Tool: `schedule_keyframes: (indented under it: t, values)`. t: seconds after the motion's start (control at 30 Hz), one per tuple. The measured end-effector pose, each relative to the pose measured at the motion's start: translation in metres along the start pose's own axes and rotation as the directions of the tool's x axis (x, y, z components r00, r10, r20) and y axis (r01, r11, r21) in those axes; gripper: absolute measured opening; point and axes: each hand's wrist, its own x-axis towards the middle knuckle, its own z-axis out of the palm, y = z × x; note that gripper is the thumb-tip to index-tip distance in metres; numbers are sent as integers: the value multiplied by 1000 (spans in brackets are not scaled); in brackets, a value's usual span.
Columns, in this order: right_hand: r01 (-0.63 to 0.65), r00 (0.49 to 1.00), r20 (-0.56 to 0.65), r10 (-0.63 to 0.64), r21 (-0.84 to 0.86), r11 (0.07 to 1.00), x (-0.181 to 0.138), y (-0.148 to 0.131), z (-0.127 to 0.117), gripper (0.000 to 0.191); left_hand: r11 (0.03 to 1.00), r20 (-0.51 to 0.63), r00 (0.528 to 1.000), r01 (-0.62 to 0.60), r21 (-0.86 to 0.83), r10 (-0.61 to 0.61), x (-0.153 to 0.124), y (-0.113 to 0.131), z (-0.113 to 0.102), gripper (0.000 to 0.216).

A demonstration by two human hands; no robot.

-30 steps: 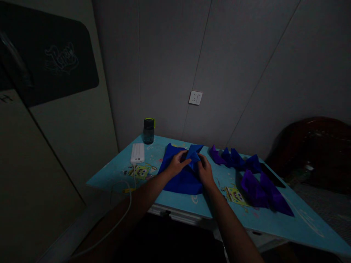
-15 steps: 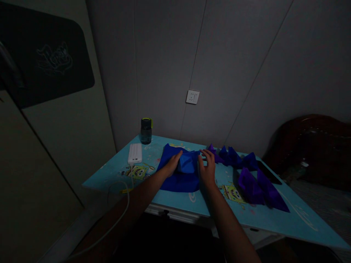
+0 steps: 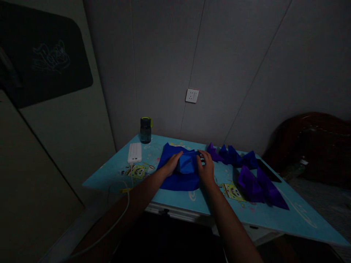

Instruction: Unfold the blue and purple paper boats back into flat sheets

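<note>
A partly folded piece of blue paper (image 3: 187, 164) lies on top of flat blue sheets (image 3: 178, 184) on the table. My left hand (image 3: 172, 163) grips its left edge, thumb on the near face and the other fingers mostly hidden. At the opposite edge, my right hand (image 3: 206, 168) has its fingers curled round the paper's right corner. To the right stand folded paper boats: a small purple one (image 3: 214, 152), blue ones (image 3: 230, 155) and larger purple ones (image 3: 250, 184).
A power bank (image 3: 134, 152) with a white cable lies at the table's left, before a dark water bottle (image 3: 145, 130). Behind the purple boats is a flat black object (image 3: 268, 171). A wall socket (image 3: 192, 95) is above the table (image 3: 175, 202).
My right hand has moved slightly left, and its fingers have closed in on the folded paper's right corner. My left hand keeps its hold. The view has shifted a little.
</note>
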Motion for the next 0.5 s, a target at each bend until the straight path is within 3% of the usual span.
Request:
schedule_keyframes:
  t: [0.2, 0.3, 0.4, 0.5]
  values:
    - [5, 999, 33, -3, -51, 999, 0, 7, 1, 43, 979, 197, 973, -150, 140, 121, -4, -1, 6, 53]
    - [39, 998, 46, -35, -92, 995, 0, 12, 2, 42, 951, 316, 941, -197, 237, 116, -8, 1, 8, 57]
    - [82, 994, 81, -73, -116, 990, 0, 14, 2, 43, 894, 413, 897, -307, 326, 157, -11, 2, 7, 76]
    - [109, 988, 120, -93, -139, 984, -1, 14, 2, 44, 815, 434, 861, -442, 376, 266, -11, 1, 6, 100]
